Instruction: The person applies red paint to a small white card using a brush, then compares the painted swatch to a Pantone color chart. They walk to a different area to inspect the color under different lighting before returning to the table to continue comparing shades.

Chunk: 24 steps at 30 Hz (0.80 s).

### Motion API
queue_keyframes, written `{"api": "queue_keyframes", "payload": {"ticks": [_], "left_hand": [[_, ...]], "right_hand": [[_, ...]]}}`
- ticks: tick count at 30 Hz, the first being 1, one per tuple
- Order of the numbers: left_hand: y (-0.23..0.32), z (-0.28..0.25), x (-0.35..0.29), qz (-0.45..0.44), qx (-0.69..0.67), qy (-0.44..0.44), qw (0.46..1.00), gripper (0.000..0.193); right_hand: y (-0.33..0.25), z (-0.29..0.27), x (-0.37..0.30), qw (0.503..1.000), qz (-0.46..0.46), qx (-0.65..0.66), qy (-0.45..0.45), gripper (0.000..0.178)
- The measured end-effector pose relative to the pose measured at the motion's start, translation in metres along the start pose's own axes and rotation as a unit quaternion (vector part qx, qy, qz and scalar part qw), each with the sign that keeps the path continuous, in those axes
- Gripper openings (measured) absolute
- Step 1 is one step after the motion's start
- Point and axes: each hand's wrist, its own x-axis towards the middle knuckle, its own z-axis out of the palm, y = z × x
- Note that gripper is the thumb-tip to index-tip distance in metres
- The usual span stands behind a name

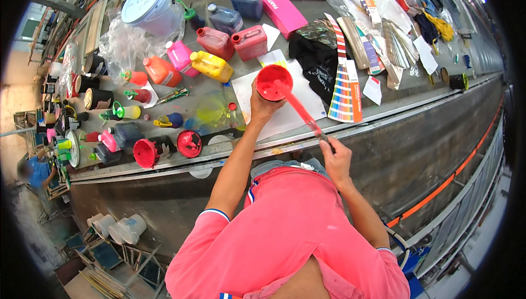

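My left hand [264, 105] is wrapped round a small tub of red ink [267, 92], tipped so that its red inside shows. My right hand [336, 159] grips the dark handle end of a spatula [298, 106]. Its long blade is coated red, and the tip reaches into the mouth of the tub. White paper [296, 115] with a yellow patch lies on the table under the tub. Just right of the spatula, a fanned colour swatch book [344, 96] rests partly on a black printed cloth [315, 58].
Red, pink, orange and yellow jugs [212, 66] stand beyond my left hand. A red-smeared black tub [147, 152] and a red-coated lid [189, 143] lie near the table edge [219, 163]. A white bucket [147, 3] stands far left. Another person [39, 172] is at the far left.
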Motion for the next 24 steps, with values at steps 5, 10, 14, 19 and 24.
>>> {"api": "queue_keyframes", "payload": {"ticks": [5, 10, 14, 19, 24], "left_hand": [[-0.01, -0.002, 0.002, 0.001, 0.02, -0.005, 1.0, 0.101], [-0.006, -0.001, 0.0, -0.018, -0.039, -0.023, 0.999, 0.098], [-0.007, -0.004, 0.001, -0.026, -0.003, -0.031, 0.999, 0.097], [-0.001, 0.002, -0.002, -0.02, -0.078, -0.009, 0.997, 0.092], [-0.008, -0.002, 0.001, -0.038, -0.01, -0.015, 0.999, 0.102]], "right_hand": [[-0.018, 0.033, 0.017, 0.991, -0.12, 0.016, 0.049, 0.025], [-0.012, 0.077, 0.051, 0.975, -0.195, 0.057, 0.096, 0.034], [-0.009, 0.093, 0.062, 0.982, -0.172, 0.035, 0.076, 0.031], [-0.014, 0.064, 0.05, 0.983, -0.133, -0.125, -0.018, 0.036], [-0.005, 0.025, 0.028, 0.977, -0.122, -0.167, -0.048, 0.037]]}}
